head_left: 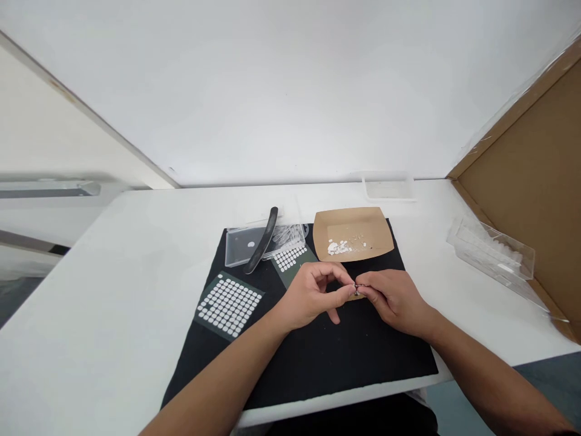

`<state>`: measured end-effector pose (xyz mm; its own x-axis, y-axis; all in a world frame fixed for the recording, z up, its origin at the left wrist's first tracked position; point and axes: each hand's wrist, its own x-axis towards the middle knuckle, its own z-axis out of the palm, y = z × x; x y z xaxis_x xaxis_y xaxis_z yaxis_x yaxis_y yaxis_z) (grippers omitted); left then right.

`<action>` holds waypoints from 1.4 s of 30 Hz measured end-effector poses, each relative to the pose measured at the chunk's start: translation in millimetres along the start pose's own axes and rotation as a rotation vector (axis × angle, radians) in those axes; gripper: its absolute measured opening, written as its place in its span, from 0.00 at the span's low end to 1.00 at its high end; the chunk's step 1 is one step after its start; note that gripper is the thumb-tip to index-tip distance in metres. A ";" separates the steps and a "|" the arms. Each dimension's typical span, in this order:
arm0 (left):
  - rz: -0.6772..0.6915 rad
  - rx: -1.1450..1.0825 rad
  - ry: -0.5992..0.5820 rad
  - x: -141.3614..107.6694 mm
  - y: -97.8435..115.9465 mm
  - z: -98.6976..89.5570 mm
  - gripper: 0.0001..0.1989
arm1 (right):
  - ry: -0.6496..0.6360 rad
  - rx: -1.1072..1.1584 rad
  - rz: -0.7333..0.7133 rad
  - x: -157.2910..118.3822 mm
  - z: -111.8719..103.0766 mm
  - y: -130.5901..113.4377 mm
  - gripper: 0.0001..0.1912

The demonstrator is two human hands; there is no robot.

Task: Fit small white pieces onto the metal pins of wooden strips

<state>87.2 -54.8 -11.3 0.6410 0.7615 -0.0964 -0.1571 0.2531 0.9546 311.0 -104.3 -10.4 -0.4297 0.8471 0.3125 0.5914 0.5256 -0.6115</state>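
My left hand (320, 290) and my right hand (394, 300) meet above the black mat (336, 363). Thumb and forefinger of each are pinched on one small, dark, shiny piece (356, 290), mostly covered by the fingertips and too small to name. Just beyond the hands stands a brown paper tray (324, 225) with white round bits (338, 247) and crumbs in it. To the left lie two dark green sheets of white round stickers, one nearer me (229, 306) and another (290, 257) partly behind my left hand.
A black curved bar (262, 240) rests across a clear plastic case (236, 261) at the mat's back left. A translucent box (389, 189) is by the wall. On the right, another clear container (494, 251) stands near a cardboard panel (526, 163).
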 end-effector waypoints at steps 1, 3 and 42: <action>-0.004 -0.001 -0.006 0.0 1.6 0.1 0.14 | 0.027 -0.055 -0.029 -0.4 0.2 1.5 0.15; -0.008 0.003 -0.022 -0.3 4.9 0.2 0.14 | 0.083 -0.132 -0.083 -0.6 0.5 4.1 0.15; 0.383 0.391 0.040 -8.2 7.0 4.1 0.08 | 0.189 -0.330 -0.267 0.7 -2.6 6.3 0.07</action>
<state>83.9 -61.7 -2.7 0.5627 0.7796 0.2749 -0.0779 -0.2811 0.9565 316.2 -100.2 -12.1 -0.4823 0.6623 0.5734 0.6757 0.6978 -0.2376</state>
